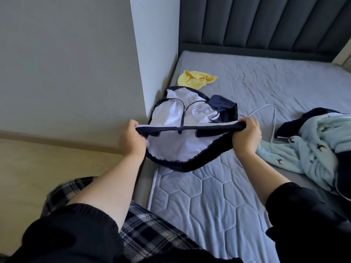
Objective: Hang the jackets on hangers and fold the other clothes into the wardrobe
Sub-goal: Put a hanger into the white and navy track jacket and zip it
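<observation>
Gripping 1 navy-and-white zip jacket (171,145) by its dark hem band, left hand (131,136) and right hand (247,136) curled round either end, band stretched taut, rest lying at the left edge of the mattress (209,196). Also on the mattress: 1 yellow garment (195,79), 1 white wire hanger (274,120) partly hidden behind the right hand, 1 pale blue bird-print garment (313,149) cut off at right, tangled with dark cloth (292,126), hard to identify.

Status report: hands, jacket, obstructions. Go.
Left hand and right hand each gripping the dark edge band of the jacket, pulled taut. Jacket not on the hanger yet. Hanger lies on the mattress behind right hand, unobstructed.
</observation>
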